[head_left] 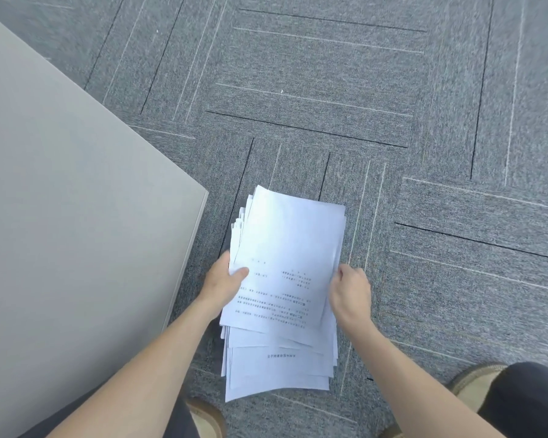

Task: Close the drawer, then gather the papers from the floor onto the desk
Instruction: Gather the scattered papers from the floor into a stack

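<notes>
The papers [285, 279], a loose uneven stack of thin white printed sheets, sit in both my hands above the grey carpet [329, 90], just right of the desk [60, 200]. My left hand [223, 282] pinches their left edge, thumb on top, fingers hidden underneath. My right hand [350, 294] curls closed around their right edge, fingertips out of sight. The print is too small and blurred to read. The smooth, flat grey desk runs off frame. My shoes [475, 380] are partly cut off.
</notes>
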